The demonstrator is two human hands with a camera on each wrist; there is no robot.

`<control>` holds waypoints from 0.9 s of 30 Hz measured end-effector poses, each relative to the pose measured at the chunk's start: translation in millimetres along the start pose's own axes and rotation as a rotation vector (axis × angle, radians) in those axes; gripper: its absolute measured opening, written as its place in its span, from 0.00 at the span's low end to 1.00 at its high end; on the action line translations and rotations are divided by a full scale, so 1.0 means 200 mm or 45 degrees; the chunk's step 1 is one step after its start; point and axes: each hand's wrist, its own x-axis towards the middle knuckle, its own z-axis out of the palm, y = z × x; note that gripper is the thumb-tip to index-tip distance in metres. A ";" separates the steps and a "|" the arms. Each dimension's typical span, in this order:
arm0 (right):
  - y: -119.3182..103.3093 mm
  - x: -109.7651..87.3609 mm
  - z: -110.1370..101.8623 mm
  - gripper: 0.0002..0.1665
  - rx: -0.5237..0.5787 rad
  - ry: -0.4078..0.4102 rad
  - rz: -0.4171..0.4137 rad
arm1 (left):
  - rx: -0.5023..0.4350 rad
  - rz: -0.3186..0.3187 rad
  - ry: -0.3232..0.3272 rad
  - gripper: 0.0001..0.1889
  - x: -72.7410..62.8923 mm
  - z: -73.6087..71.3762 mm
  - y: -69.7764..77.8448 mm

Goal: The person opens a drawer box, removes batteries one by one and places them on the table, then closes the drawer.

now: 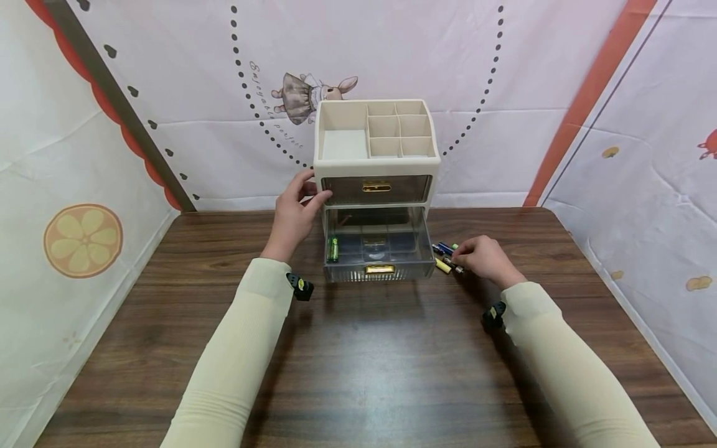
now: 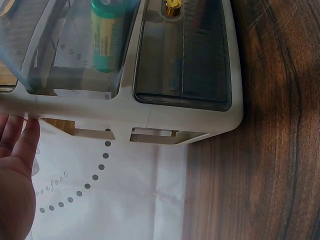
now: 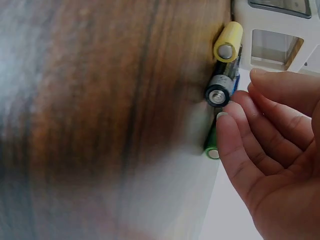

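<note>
A cream desktop organizer stands at the back of the table, its lower clear drawer pulled out. Green battery cells lie in that drawer's left compartment; the left wrist view shows one green battery through the clear wall. My left hand rests against the organizer's left side, thumb at the front edge and fingers along the side. Right of the drawer, my right hand is at a small pile of batteries, fingertips beside a black battery. A yellow battery and a green battery lie close by.
The upper drawer is shut, and open compartments top the organizer. Blue batteries sit in the pile near the drawer's right side. A printed cloth hangs right behind the wooden table.
</note>
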 end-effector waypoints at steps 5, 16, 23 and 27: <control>-0.02 -0.01 -0.02 0.11 0.004 0.037 -0.032 | 0.015 0.003 -0.002 0.26 0.00 0.00 0.00; -0.18 -0.06 -0.10 0.12 0.038 0.098 -0.086 | 0.010 0.001 0.001 0.26 -0.01 0.00 0.00; -0.33 -0.11 -0.17 0.09 0.050 0.157 -0.151 | 0.015 0.001 -0.001 0.26 0.00 0.00 0.00; -0.40 -0.14 -0.19 0.09 0.041 0.194 -0.225 | 0.015 0.003 -0.004 0.26 0.00 0.00 0.00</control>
